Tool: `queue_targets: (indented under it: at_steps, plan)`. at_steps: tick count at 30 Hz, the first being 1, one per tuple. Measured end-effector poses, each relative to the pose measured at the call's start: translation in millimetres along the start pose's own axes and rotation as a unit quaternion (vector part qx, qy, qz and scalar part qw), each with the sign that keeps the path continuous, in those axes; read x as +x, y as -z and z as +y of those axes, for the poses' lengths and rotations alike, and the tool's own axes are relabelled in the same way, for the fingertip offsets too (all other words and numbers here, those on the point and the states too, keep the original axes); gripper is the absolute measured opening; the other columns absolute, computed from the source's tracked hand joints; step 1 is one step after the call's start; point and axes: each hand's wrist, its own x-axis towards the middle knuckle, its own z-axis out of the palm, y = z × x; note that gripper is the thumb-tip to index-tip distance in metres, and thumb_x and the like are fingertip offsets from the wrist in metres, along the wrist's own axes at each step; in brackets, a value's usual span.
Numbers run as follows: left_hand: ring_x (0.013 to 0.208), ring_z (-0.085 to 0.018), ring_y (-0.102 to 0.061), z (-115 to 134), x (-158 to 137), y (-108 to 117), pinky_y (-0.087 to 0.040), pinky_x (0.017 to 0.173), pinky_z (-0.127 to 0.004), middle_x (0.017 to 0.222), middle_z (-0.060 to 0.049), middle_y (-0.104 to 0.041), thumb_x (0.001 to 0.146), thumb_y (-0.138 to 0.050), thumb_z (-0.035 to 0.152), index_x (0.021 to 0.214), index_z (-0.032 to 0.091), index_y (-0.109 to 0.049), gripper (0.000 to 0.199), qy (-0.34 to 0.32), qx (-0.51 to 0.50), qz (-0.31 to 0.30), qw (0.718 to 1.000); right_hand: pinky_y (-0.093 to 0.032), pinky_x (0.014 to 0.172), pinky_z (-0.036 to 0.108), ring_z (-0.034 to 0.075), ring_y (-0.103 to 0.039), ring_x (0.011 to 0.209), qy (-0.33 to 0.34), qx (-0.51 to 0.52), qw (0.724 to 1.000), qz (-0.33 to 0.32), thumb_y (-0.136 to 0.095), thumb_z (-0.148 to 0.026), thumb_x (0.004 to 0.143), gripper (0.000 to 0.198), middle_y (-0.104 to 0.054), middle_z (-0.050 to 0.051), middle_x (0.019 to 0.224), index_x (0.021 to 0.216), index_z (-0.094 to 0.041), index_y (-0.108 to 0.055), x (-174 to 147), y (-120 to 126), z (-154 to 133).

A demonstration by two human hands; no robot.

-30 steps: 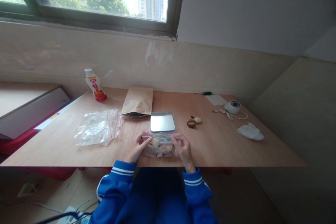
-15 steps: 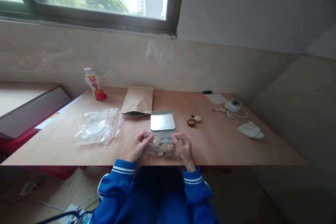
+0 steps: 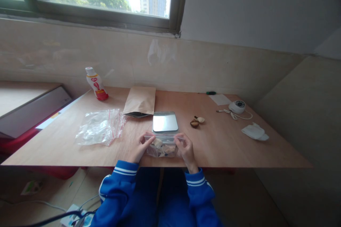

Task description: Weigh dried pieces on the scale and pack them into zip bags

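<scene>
A clear zip bag [image 3: 165, 149] with several pale and brown pieces in it lies at the table's front edge. My left hand [image 3: 139, 147] pinches the left end of its top edge between thumb and fingers. At the other end, my right hand [image 3: 186, 149] grips the same edge. Just beyond the bag is a flat scale with a shiny plate [image 3: 165, 122]. A brown paper pouch [image 3: 140, 101] lies behind it to the left, its dark mouth facing me. Right of the scale sit a brown shell-like piece [image 3: 194, 123] and a pale one [image 3: 200, 119].
Several empty clear zip bags [image 3: 97, 127] lie at the left, with a red and white bottle [image 3: 97, 84] behind them. On the right are a small white fan-like device [image 3: 236, 106] with a cable, a crumpled white tissue [image 3: 255, 132], a white paper [image 3: 220, 99] and a green-handled tool [image 3: 211, 93].
Both hands keep their hold on the zip bag's top edge, almost in the same place. The view has shifted very slightly; nothing else on the table has moved.
</scene>
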Motion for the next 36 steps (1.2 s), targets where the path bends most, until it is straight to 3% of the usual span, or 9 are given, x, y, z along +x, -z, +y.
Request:
queue_targets:
  at_steps: [4,10,19,26,32,36]
  plan:
    - [0.082,-0.018,-0.061,4.9,-1.3,0.8,-0.048,0.078,-0.028,0.082,-0.002,-0.064,0.079,-0.061,0.042,0.082,0.017,-0.065,0.026,0.002,-0.025,-0.025,0.999,-0.052,0.071,0.028,0.018,-0.064,0.079,-0.015,0.017,0.999,-0.028,-0.062,-0.034,0.080,0.017,-0.066,0.003,0.086,0.088,-0.020,-0.063,-1.2,1.4,-0.7]
    - [0.071,-0.016,-0.061,11.3,-3.2,-2.7,-0.049,0.065,-0.026,0.077,0.001,-0.064,0.074,-0.067,0.041,0.087,0.017,-0.062,0.028,0.048,-0.007,-0.027,0.998,-0.052,0.071,0.027,0.018,-0.064,0.078,0.004,-0.009,0.998,-0.055,-0.063,-0.033,0.080,0.015,-0.067,0.004,0.083,0.085,-0.019,-0.066,-1.2,0.8,0.0]
    - [0.085,-0.018,-0.062,0.4,0.5,-3.0,-0.050,0.075,-0.028,0.084,-0.003,-0.066,0.075,-0.068,0.037,0.077,0.017,-0.067,0.021,-0.040,0.025,0.002,0.999,-0.051,0.069,0.027,0.016,-0.062,0.073,0.053,-0.022,0.998,-0.038,-0.065,-0.032,0.080,0.014,-0.064,0.001,0.074,0.075,-0.019,-0.065,1.3,-2.5,7.6]
    - [0.081,-0.018,-0.062,-3.0,-1.7,-3.9,-0.050,0.079,-0.030,0.079,-0.004,-0.066,0.074,-0.069,0.036,0.071,0.016,-0.068,0.020,-0.079,0.030,0.027,0.996,-0.051,0.069,0.027,0.016,-0.062,0.073,0.048,-0.020,0.998,-0.036,-0.066,-0.032,0.080,0.014,-0.064,0.001,0.074,0.074,-0.019,-0.065,0.6,-2.1,5.7]
    - [0.081,-0.018,-0.062,1.3,-2.5,-1.9,-0.050,0.074,-0.028,0.081,-0.004,-0.067,0.076,-0.067,0.039,0.078,0.016,-0.068,0.023,-0.032,0.020,0.005,0.999,-0.052,0.065,0.027,0.017,-0.064,0.077,-0.016,0.039,0.994,-0.102,-0.064,-0.036,0.081,0.017,-0.065,0.002,0.085,0.089,-0.021,-0.066,-5.1,-6.9,-0.9]
    - [0.093,-0.021,-0.062,6.9,-4.0,0.3,-0.049,0.082,-0.032,0.093,-0.006,-0.069,0.074,-0.068,0.039,0.083,0.016,-0.070,0.025,-0.022,0.002,-0.024,0.999,-0.050,0.069,0.028,0.017,-0.061,0.077,0.030,0.005,0.995,-0.092,-0.068,-0.033,0.078,0.012,-0.063,0.002,0.080,0.081,-0.021,-0.068,-6.7,-10.4,-1.8]
